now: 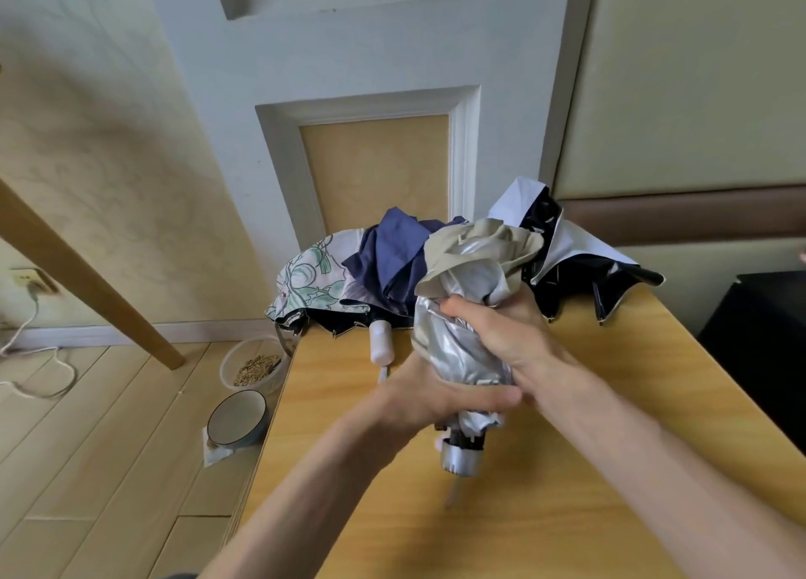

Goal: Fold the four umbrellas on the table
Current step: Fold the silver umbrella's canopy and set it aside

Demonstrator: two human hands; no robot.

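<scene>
Gripping crumpled silver-beige umbrella [462, 325], both hands, handle down

Along the far edge of the yellow wooden table [567, 513] lie the floral-print fabric umbrella [312, 279] at left, the navy fabric umbrella [392, 260] beside it, and the black-and-white umbrella [580, 268] at right. The silver-lined beige umbrella [462, 316] is before them.

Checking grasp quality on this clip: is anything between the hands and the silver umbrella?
Nothing visible. The left hand and right hand both grip the silver umbrella directly. The floral umbrella, navy umbrella and black umbrella lie behind it at the table's far edge, under neither hand.
</scene>
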